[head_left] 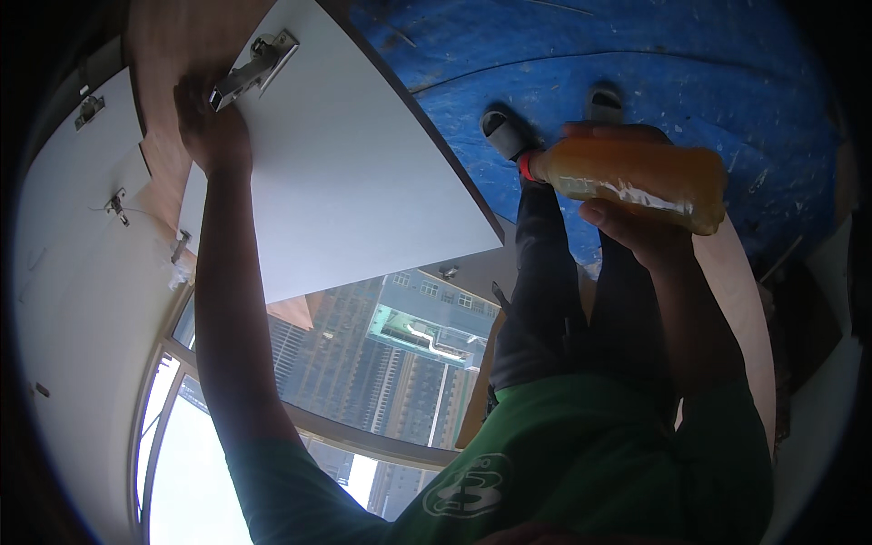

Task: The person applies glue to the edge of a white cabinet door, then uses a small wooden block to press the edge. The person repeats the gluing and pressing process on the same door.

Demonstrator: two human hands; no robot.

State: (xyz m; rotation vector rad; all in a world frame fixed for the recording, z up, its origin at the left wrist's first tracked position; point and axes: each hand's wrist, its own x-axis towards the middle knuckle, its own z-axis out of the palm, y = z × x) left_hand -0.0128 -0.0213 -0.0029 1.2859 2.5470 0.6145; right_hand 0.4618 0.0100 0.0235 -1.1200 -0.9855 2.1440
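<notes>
Biggest thing in view was 1 blue plastic floor sheet (pixel 636 54), scuffed and speckled w/ pale marks, spread across the top right. Next, 1 large window (pixel 400 363) w/ curved frame, lower centre-left, showing tall grey tower blocks outside. Then the flat white rectangular cabinet door panel (pixel 354 173), smooth matte face, dark edge strip, tilted across the upper centre. Left of it were approx. 2 more white panels (pixel 82 236) of the same finish, mounted on a brown wood-grain carcass (pixel 163 54).

Person wore 1 green short-sleeved shirt (pixel 581 454) w/ pale round emblem, and dark trousers (pixel 563 300); 2 grey-and-white shoes (pixel 504 134) stood on the blue sheet.

1 clear plastic bottle of orange liquid (pixel 636 177), cylindrical, red cap, glossy label band, lay roughly horizontal at upper right, cap pointing left, over the shoes in the frame. Right hand (pixel 636 232) held it: fingers curled round the body from below, thumb side hidden behind the bottle.

Left hand (pixel 213 127) was up at the white door's top-left corner, pressed against its edge; fingers mostly in shadow, so can't tell how far closed they were. Just beside it sat 1 shiny metal cup hinge (pixel 257 68), stamped steel, on the door. Approx. 3 smaller hinges (pixel 116 205) showed on the left panels.
</notes>
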